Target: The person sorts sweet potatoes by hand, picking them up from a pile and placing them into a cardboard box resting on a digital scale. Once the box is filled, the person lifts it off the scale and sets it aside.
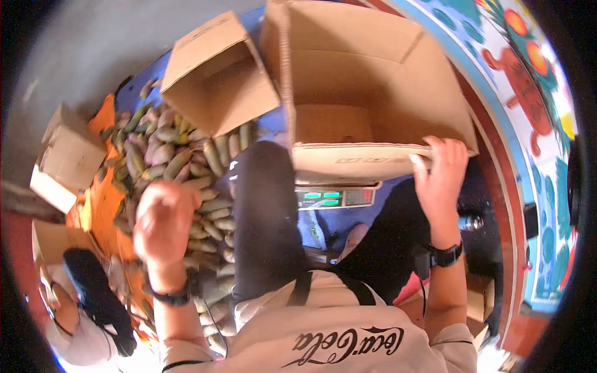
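Observation:
My right hand (443, 171) grips the near top edge of a large open cardboard box (354, 163), its fingers over the rim. Inside, the box looks bare. Beneath it a scale (336, 197) shows lit green displays. My left hand (166, 221) is raised above a heap of cucumber-like vegetables (177, 163) on the left; it is blurred, with fingers curled, and whether it holds anything cannot be made out.
A smaller open box (227, 87) lies tilted beside the heap. Another carton (71, 152) and orange sheeting (102, 205) are at the left. A co-worker (93, 323) sits at the lower left. A painted wall (528, 93) runs along the right.

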The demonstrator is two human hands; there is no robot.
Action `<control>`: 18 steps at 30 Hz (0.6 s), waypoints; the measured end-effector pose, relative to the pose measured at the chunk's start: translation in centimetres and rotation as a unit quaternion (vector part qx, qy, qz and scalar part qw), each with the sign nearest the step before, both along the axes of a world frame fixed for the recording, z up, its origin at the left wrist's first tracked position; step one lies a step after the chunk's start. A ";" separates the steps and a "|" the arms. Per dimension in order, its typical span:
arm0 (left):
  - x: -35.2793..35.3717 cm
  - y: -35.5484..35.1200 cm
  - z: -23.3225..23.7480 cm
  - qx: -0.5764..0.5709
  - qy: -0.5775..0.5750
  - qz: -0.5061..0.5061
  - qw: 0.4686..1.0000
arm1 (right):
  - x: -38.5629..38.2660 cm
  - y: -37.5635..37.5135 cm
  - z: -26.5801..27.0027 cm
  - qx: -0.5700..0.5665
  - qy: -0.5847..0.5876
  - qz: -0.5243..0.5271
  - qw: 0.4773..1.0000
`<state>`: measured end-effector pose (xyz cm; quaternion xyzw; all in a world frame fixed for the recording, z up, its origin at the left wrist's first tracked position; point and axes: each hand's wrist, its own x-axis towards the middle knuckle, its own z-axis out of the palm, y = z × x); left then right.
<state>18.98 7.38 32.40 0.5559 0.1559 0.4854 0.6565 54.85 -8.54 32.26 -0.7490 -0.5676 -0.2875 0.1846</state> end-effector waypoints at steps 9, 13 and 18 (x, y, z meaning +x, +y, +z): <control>-11.0 1.0 -20.1 -0.245 0.433 0.244 0.832 | 0.5 0.0 -0.3 -0.032 -0.020 0.006 0.999; -18.7 -2.4 -34.4 0.045 0.817 -0.003 0.575 | 0.8 -0.1 -0.6 -0.033 -0.037 0.010 0.999; -19.0 -8.5 -29.2 -0.135 0.862 0.067 0.484 | 1.1 -0.3 -0.7 -0.037 -0.041 0.000 0.998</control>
